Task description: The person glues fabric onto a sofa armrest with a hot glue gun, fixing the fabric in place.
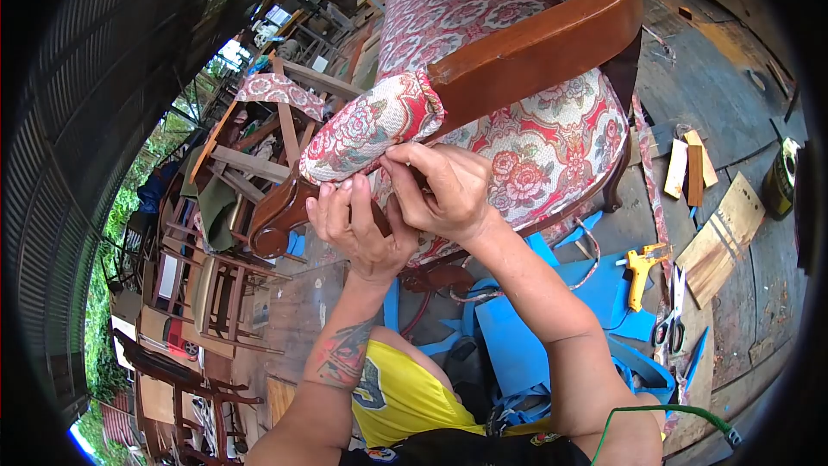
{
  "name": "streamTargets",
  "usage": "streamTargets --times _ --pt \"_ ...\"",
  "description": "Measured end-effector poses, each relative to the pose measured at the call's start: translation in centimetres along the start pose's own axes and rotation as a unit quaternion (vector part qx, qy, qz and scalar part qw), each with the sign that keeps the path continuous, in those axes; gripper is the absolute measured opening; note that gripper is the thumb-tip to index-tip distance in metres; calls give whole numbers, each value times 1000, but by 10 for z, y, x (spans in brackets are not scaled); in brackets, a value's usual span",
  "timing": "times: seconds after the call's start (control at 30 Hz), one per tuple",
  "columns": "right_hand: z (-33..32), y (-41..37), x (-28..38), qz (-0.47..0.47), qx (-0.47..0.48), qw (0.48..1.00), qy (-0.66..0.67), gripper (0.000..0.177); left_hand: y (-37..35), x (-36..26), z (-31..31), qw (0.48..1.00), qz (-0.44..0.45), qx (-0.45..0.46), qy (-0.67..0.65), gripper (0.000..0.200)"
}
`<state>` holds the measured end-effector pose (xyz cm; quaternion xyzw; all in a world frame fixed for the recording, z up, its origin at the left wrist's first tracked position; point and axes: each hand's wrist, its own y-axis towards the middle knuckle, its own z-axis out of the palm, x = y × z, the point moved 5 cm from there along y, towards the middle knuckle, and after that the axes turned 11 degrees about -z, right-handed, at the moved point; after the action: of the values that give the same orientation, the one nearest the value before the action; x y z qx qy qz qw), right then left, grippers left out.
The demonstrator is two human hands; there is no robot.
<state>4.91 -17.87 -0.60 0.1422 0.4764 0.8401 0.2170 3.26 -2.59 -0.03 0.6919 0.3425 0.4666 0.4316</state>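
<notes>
A padded armrest cover in red and cream floral fabric (371, 129) wraps the front part of the sofa's brown wooden arm (535, 34). At its lower edge my right hand (444, 190) pinches the fabric between thumb and forefinger. My left hand (362, 229) is just left of it, fingers curled, fingertips pressed against the same edge. Whether a small item sits between the fingers is hidden. Behind both hands is the sofa seat (526, 173), upholstered in matching floral fabric. The arm's carved scroll end (272, 237) shows below the pad.
On the right lie a yellow glue gun (640, 276), scissors (671, 319), wood offcuts (720, 242) and a can (780, 177). Blue sheet material (513, 341) covers the floor near my legs. Wooden chair frames (224, 285) are piled at left.
</notes>
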Motion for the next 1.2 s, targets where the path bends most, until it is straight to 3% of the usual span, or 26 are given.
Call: streamTargets --times 0.03,0.1,0.7,1.2 --pt "0 0 0 2 -1 1000 2 24 0 -1 0 1000 0 0 0 69" --pt "0 0 0 4 -1 1000 5 25 3 -5 -3 1000 -3 -3 10 47" --pt "-1 -3 -2 12 12 1000 27 24 4 -7 -4 1000 -7 3 28 35" --pt "-1 -2 0 9 12 1000 9 24 4 -9 -2 1000 -10 -18 18 41"
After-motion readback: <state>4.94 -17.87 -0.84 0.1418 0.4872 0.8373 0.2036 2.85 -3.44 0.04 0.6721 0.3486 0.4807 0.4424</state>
